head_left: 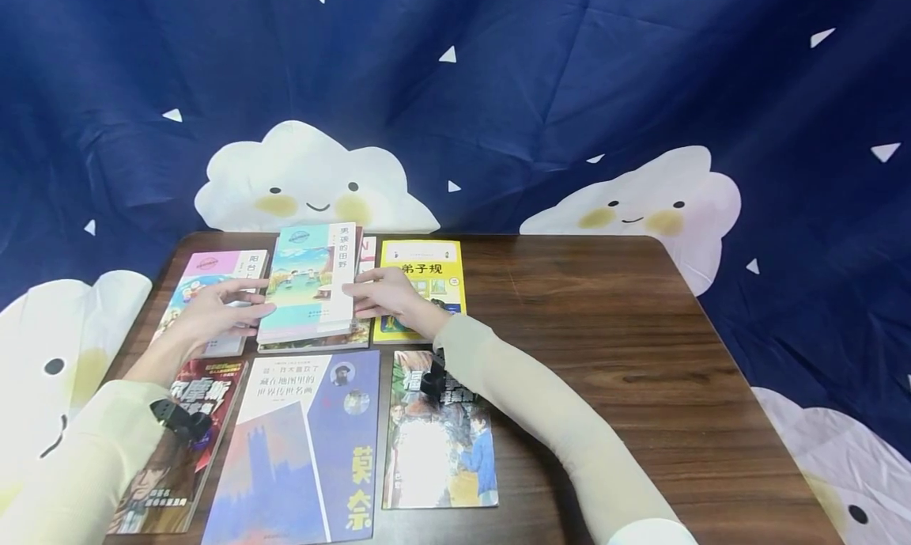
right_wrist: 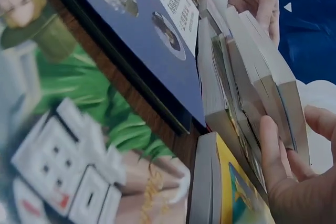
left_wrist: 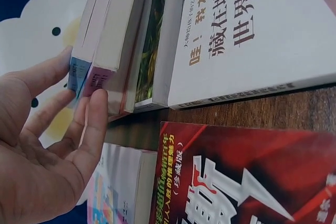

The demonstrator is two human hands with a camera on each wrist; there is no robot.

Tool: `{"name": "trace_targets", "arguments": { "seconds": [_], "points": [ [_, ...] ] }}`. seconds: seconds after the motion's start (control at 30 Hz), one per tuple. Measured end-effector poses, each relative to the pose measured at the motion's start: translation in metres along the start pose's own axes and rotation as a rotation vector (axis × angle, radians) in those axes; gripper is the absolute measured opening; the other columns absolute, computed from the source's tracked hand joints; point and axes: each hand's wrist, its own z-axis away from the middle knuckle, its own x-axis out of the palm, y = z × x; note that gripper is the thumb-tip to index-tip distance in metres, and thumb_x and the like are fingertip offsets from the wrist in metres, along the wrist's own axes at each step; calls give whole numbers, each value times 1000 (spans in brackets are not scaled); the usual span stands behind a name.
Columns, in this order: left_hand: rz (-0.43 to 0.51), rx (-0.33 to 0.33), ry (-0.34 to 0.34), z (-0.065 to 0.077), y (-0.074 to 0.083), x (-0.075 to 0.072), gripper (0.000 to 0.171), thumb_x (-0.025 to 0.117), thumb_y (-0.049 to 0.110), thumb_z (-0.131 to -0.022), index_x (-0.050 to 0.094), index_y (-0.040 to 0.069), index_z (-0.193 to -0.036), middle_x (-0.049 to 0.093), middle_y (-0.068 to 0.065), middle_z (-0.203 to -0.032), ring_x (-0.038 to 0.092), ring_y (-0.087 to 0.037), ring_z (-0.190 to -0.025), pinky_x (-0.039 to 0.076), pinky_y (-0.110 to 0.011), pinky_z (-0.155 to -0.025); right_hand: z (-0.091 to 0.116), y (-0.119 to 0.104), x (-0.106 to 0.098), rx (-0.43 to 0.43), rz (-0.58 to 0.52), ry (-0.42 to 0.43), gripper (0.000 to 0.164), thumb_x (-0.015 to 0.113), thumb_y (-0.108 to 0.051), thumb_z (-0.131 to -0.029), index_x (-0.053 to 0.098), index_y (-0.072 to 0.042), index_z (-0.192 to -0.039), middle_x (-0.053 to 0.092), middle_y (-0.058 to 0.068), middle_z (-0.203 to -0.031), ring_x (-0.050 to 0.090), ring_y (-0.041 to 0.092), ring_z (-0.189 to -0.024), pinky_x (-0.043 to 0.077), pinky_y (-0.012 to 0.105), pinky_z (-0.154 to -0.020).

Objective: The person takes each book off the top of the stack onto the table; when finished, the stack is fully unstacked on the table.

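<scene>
In the head view a light-blue picture-covered book lies on top of a stack at the back left. Right under it is a pink-spined book. My left hand grips the left side of these two books, thumb at the upper cover edge and fingers at the spines. On the opposite side my right hand holds them, its fingers along the page edges. Beneath are further books of the stack, one with a dark green pictured cover. How far the fingers reach under the two books is partly hidden.
A yellow book lies right of the stack, a pink-topped book left of it. In front lie a red book, a blue-and-white book and a comic-style book. The brown table extends rightward to a blue cloud-patterned curtain.
</scene>
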Motion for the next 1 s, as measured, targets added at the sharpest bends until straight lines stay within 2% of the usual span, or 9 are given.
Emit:
{"name": "trace_targets", "arguments": {
  "seconds": [0.1,0.23,0.3,0.4,0.5,0.63,0.77,1.0],
  "points": [
    [-1,1,0,0,1,0,82,73,41,-100,35,8,-165,50,-20,-147,69,-6,-94,68,-29,-89,-2,-3,2,2,13,14,52,79,-17,-96,61,-3,-143,76,21,-117,77,23,-90,70,32,-80],
    [12,4,-2,1,2,0,81,73,43,-100,36,8,-164,49,-22,-149,69,-6,-94,68,-27,-87,1,-7,-2,2,40,24,55,78,-13,-96,58,-1,-146,72,22,-129,76,32,-109,69,31,-83],
    [15,4,3,1,3,0,82,73,43,-100,36,8,-164,48,-24,-151,70,-5,-93,68,-27,-86,4,-9,-7,-1,51,35,56,77,-12,-96,57,-1,-148,71,21,-132,74,32,-113,69,31,-85],
    [11,4,14,2,2,-2,83,74,41,-100,34,6,-164,47,-27,-152,70,-4,-93,68,-28,-86,10,-9,-17,1,30,40,55,75,-11,-97,56,-2,-147,71,22,-131,75,30,-110,69,30,-84],
    [6,0,16,2,0,-3,83,74,39,-100,33,4,-164,45,-30,-154,69,-2,-94,68,-31,-88,20,-11,-30,-4,-26,38,50,73,-8,-97,58,-2,-144,72,24,-127,78,26,-99,69,31,-80],
    [19,-4,5,2,-4,-4,84,73,39,-101,32,3,-164,43,-32,-156,69,1,-95,68,-33,-92,39,-16,-50,-42,-74,40,45,71,-4,-98,60,-1,-142,73,26,-127,78,19,-88,69,28,-73],
    [33,-3,6,1,-6,-3,83,73,38,-101,33,2,-164,44,-32,-155,69,2,-95,68,-33,-92,59,-18,-75,-66,-88,69,48,70,-3,-98,58,-1,-145,73,24,-128,78,14,-86,68,27,-70],
    [40,-8,7,-1,-8,-1,81,73,37,-101,34,2,-163,43,-32,-155,70,1,-94,68,-32,-91,98,-4,-134,-102,-117,64,54,63,0,-100,48,5,-151,77,0,-103,77,12,-88,67,29,-72]
  ]
}}
